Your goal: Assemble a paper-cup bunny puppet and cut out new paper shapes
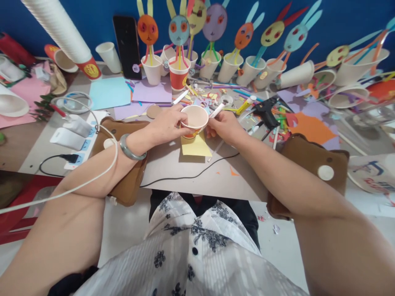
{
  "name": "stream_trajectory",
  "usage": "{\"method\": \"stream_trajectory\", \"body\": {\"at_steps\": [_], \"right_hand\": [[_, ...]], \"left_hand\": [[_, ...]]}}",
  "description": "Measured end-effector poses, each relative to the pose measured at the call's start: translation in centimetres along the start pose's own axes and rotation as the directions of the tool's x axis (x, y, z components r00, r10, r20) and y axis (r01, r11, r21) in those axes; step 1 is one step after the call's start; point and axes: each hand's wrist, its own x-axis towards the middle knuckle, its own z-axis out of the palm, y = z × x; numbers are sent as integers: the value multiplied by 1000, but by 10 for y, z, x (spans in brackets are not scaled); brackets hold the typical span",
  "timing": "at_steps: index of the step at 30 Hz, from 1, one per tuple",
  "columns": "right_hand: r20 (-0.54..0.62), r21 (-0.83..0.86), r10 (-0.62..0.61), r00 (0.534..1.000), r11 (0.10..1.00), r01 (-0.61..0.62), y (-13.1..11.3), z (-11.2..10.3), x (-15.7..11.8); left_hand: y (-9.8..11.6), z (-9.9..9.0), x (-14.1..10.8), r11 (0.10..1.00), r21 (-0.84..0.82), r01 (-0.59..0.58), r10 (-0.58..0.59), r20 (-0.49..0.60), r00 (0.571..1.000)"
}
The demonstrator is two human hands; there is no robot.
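My left hand (165,124) is closed on a paper cup (195,117), thumb and fingers around its left side. The cup is tilted so that its pale inside faces me, and a red and yellow band shows low on its outer wall. A white marker-like pen (217,110) is in my right hand (226,126), close to the cup's right side. Those fingertips are partly hidden, and I cannot tell whether they also touch the cup. Below the cup lies a yellow paper piece (196,148) on the table (166,164).
Behind stand several cups with paper rabbit faces, such as an orange one (148,31), and a phone (126,47). A black glue gun (268,113) lies among scraps at right. A power strip (80,148), white cable (115,144) and brown cushions (314,164) flank my arms.
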Motion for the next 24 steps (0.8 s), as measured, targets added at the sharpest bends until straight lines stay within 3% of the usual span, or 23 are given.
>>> {"method": "stream_trajectory", "body": {"at_steps": [11, 24], "right_hand": [[27, -18, 81, 996, 997, -81, -10, -2, 20], [143, -105, 61, 988, 993, -47, -14, -5, 45]], "left_hand": [[0, 0, 1, 1000, 21, -2, 2, 10, 1000], [-1, 2, 1, 1000, 15, -8, 8, 10, 1000]]}}
